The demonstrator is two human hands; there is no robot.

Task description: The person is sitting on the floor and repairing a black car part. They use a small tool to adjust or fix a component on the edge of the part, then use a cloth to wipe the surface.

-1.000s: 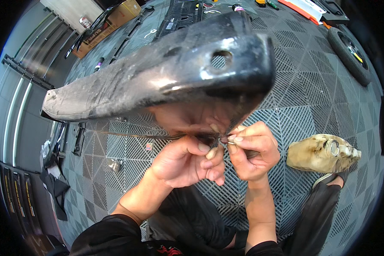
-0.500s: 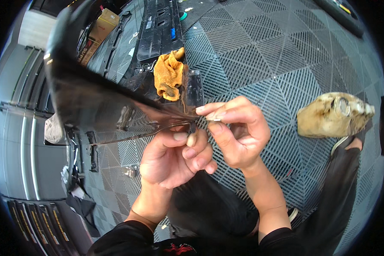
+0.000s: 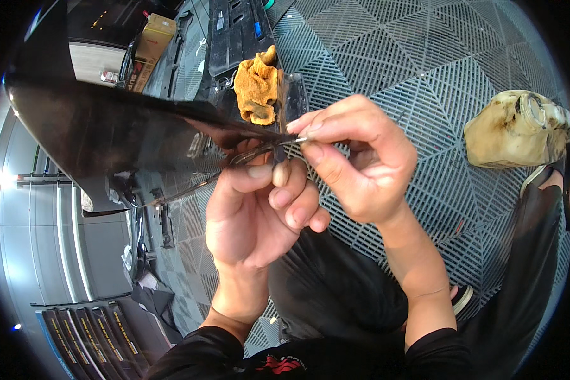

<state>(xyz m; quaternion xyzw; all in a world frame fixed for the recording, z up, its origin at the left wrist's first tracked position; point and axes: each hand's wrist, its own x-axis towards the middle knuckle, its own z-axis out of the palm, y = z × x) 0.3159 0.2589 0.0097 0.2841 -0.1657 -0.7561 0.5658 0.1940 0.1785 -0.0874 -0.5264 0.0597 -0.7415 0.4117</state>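
Note:
A glossy dark panel [image 3: 139, 133], like a piece of car body trim, stretches from the upper left to a narrow tip in front of me. My left hand [image 3: 253, 209] is closed on its lower edge near that tip, palm up, thumb against the fingers. At the tip, my right hand [image 3: 367, 158] pinches a small silvery piece [image 3: 302, 140] between thumb and fingers. The piece touches the panel's end; its exact kind is too small to tell. Just behind the tip lies an orange cloth [image 3: 257, 85], crumpled and stained dark.
The cloth rests on a long black plastic part [image 3: 237, 38] on the grey grid-tile floor [image 3: 386, 69]. A stained, yellowish plastic container [image 3: 503, 133] lies at right, near a person's shoe. A cardboard box [image 3: 155, 39] sits far left; dark strips [image 3: 88, 335] stand at lower left.
The panel has swung, its broad end moving left, and my view has shifted. Both hands keep their hold; the silvery piece now points into the panel's tip.

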